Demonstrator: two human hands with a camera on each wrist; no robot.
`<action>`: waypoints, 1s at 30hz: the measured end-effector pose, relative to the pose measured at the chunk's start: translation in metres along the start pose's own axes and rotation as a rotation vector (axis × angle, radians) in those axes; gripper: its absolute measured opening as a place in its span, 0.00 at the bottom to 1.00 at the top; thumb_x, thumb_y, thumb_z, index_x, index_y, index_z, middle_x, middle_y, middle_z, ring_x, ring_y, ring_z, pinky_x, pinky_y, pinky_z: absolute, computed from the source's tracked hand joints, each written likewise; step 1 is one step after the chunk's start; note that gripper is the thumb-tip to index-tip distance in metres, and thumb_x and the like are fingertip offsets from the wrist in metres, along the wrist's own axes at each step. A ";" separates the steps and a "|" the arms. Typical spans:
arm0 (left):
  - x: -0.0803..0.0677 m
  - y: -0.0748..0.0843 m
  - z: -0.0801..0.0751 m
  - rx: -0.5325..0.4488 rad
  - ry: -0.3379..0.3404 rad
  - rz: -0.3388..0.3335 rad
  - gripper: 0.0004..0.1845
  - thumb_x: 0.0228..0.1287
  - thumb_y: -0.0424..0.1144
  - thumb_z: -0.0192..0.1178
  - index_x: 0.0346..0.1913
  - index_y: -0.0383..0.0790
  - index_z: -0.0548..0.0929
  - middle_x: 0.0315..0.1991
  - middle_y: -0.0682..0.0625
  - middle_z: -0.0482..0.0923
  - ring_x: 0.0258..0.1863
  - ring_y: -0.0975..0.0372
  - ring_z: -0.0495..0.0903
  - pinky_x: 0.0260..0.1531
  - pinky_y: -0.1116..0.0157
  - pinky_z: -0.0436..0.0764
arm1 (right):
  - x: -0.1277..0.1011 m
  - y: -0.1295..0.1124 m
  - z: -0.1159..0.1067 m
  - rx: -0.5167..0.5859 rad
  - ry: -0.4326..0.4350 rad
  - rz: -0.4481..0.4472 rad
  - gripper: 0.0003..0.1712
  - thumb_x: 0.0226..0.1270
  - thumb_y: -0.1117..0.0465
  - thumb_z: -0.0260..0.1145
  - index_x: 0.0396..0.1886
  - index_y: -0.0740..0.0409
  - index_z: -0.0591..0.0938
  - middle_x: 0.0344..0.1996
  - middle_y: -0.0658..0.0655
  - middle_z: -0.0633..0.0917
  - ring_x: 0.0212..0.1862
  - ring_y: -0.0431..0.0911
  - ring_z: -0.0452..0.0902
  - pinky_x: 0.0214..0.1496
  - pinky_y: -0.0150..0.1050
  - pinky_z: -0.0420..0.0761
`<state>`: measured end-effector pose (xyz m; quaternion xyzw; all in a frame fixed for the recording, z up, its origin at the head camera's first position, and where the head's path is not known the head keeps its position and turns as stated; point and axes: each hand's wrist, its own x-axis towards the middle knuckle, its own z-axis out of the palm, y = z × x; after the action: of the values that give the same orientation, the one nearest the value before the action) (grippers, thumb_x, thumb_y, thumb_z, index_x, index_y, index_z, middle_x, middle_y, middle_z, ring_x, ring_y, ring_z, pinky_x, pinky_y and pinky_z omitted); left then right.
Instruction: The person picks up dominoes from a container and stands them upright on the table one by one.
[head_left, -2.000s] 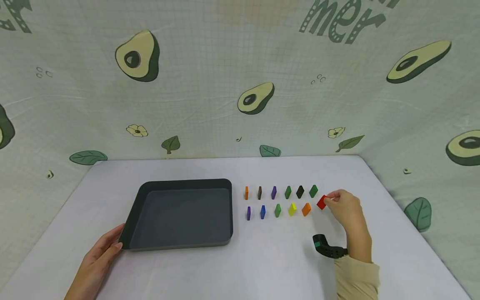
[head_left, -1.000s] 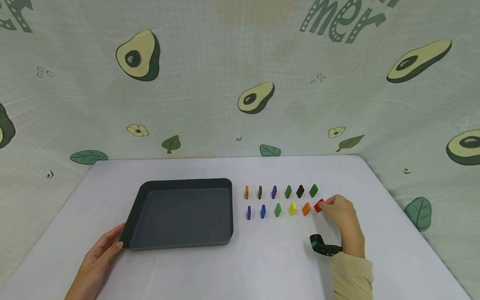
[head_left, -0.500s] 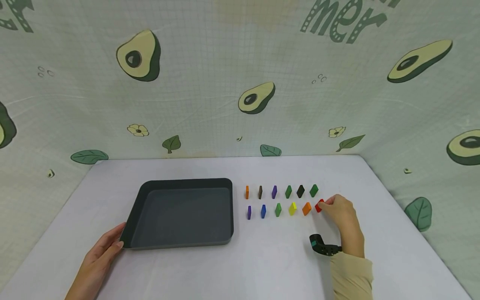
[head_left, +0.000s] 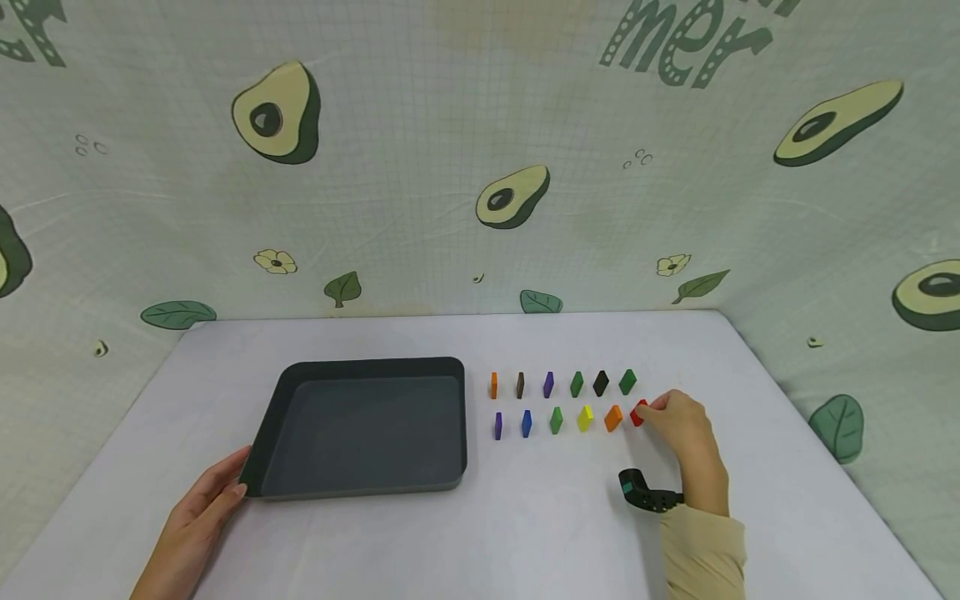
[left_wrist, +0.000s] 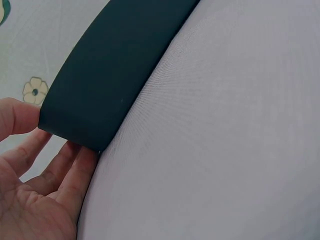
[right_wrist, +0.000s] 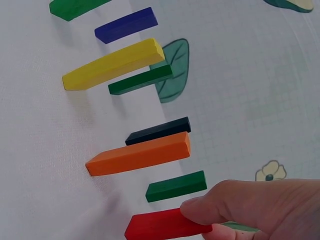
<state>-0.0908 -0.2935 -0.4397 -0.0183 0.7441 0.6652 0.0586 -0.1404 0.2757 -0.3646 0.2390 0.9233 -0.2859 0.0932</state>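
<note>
A dark grey rectangular tray [head_left: 367, 437] lies on the left half of the table. My left hand [head_left: 197, 518] grips its near-left corner; the left wrist view shows the thumb at the rim and the fingers against the tray wall [left_wrist: 100, 80]. Over on the right, my right hand [head_left: 681, 423] pinches a red domino [head_left: 639, 412] standing at the right end of the nearer row. In the right wrist view the thumb [right_wrist: 197, 209] presses on the red domino's end. Beside it stands an orange domino [head_left: 613, 418], then a yellow domino [head_left: 585, 418].
Two rows of upright dominoes run rightward from the tray. A black domino [head_left: 601, 383] and a dark green domino [head_left: 627, 382] stand at the far row's right end. A black wrist camera [head_left: 648, 493] juts from the right wrist. Behind the table [head_left: 480, 542] hangs a printed cloth [head_left: 397, 167].
Since two seconds ago, my right hand has brought the red domino slightly left and nearer, into line with the front row. Over the last second it holds still. The left hand has not moved.
</note>
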 end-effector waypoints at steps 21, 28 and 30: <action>-0.001 -0.001 -0.001 -0.024 -0.013 0.030 0.27 0.72 0.38 0.47 0.71 0.41 0.56 0.57 0.70 0.64 0.54 0.87 0.64 0.46 0.88 0.66 | -0.006 -0.005 -0.004 0.015 -0.001 0.014 0.25 0.64 0.47 0.59 0.42 0.68 0.69 0.31 0.63 0.72 0.38 0.55 0.66 0.34 0.41 0.68; -0.001 -0.001 -0.002 -0.036 -0.015 0.037 0.27 0.72 0.38 0.47 0.71 0.41 0.55 0.58 0.69 0.64 0.54 0.86 0.64 0.46 0.88 0.66 | -0.018 -0.012 -0.013 0.097 0.136 -0.111 0.29 0.68 0.45 0.54 0.51 0.68 0.68 0.42 0.68 0.74 0.42 0.57 0.69 0.37 0.44 0.74; -0.002 0.000 -0.001 -0.016 -0.005 0.039 0.27 0.72 0.38 0.47 0.71 0.42 0.56 0.58 0.70 0.64 0.54 0.87 0.64 0.45 0.88 0.66 | -0.022 -0.016 -0.015 0.111 0.200 -0.192 0.27 0.70 0.46 0.53 0.52 0.67 0.70 0.43 0.67 0.75 0.43 0.57 0.70 0.39 0.45 0.76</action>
<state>-0.0892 -0.2949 -0.4394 -0.0025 0.7390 0.6721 0.0473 -0.1297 0.2641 -0.3372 0.1817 0.9293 -0.3189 -0.0405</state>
